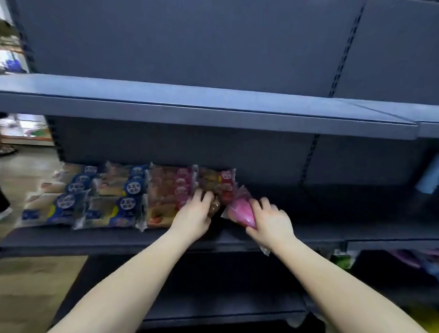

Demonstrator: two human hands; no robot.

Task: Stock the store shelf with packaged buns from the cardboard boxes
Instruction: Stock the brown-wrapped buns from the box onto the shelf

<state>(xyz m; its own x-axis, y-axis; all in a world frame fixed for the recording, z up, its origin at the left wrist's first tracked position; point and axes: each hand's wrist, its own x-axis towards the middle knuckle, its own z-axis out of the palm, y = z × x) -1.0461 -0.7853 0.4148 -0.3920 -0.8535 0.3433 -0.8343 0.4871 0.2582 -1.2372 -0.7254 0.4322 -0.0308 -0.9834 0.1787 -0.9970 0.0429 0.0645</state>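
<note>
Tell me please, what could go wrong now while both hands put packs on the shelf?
1. The pink pack in the right hand is held tilted over the front part of the shelf; if released early, it may slide off.
2. The left hand grips the brown bun pack close beside the stacked packs; a hard push might crush buns or topple that stack.

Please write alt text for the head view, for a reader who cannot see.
Two bare hands stock a dark store shelf: the left hand holds a brown bun pack, the right hand grips a pink pack. Blue packs and pink-labelled packs lie in rows further left.
</note>
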